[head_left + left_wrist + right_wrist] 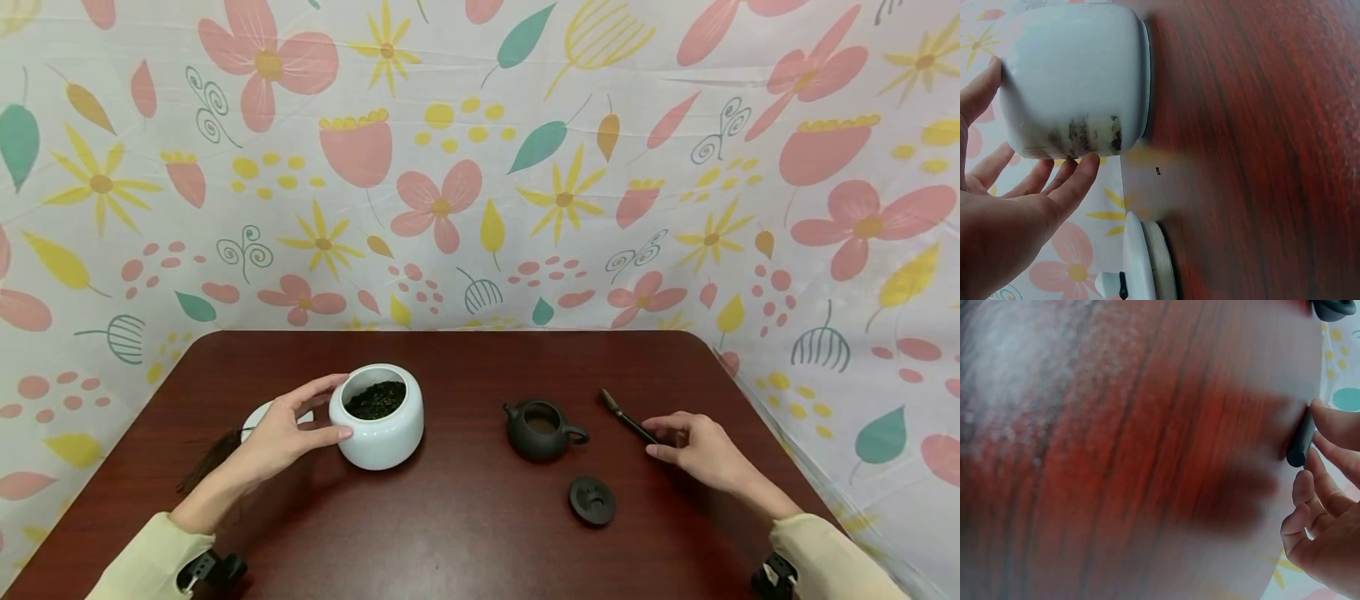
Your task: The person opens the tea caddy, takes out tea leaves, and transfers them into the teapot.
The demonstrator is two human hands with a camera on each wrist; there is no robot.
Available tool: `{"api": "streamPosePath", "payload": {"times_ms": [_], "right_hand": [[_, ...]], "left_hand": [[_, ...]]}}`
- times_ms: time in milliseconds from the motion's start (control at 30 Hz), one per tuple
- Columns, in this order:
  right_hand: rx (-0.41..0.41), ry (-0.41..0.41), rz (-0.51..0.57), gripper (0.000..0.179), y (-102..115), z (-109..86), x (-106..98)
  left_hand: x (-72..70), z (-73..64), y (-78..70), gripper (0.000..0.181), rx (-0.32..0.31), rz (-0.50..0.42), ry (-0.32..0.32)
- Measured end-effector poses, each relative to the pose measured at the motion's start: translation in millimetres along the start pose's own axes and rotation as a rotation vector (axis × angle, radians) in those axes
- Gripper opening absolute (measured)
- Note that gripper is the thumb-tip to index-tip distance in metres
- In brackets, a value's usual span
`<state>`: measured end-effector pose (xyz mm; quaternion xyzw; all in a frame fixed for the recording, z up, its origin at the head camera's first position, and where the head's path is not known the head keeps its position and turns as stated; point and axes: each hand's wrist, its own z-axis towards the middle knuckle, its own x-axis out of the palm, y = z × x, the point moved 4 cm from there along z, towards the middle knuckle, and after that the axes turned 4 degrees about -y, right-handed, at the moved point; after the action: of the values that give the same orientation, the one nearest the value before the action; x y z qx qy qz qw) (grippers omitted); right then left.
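Observation:
On the left of the table a white ceramic jar [381,443] stands upright and uncovered, with dark tea leaves [378,401] inside. My left hand [281,435] holds its side, thumb on one side and fingers on the other, as the left wrist view also shows. At the right, my right hand [697,450] pinches the black handle end of a slim tool [627,419] with a brownish tip; the tip's exact kind is unclear. In the right wrist view the handle [1300,439] lies between thumb and fingers.
A dark teapot [534,446] stands uncovered right of centre, spout left and handle right. Its round lid [592,501] lies nearer me. Behind the left hand lies a white knobbed lid [1139,262] with a brown tassel [213,459]. Floral cloth [465,275] hangs behind the table.

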<state>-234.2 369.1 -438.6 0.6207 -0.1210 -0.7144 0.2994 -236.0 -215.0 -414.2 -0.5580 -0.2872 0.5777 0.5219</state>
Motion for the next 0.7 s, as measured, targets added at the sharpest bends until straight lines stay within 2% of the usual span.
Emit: {"api": "streamPosePath", "payload": {"times_ms": [333,700], "right_hand": [[-0.001,0.014,0.002,0.028,-2.8,2.4,1.3],[-0.044,0.022,0.006,0.026,-1.5,4.1,2.5]], "left_hand": [[0.2,-0.6,2.0,0.072,0.0,-0.015,-0.006],[0.2,-0.6,2.6,0.072,-0.001,0.011,-0.002]]}}
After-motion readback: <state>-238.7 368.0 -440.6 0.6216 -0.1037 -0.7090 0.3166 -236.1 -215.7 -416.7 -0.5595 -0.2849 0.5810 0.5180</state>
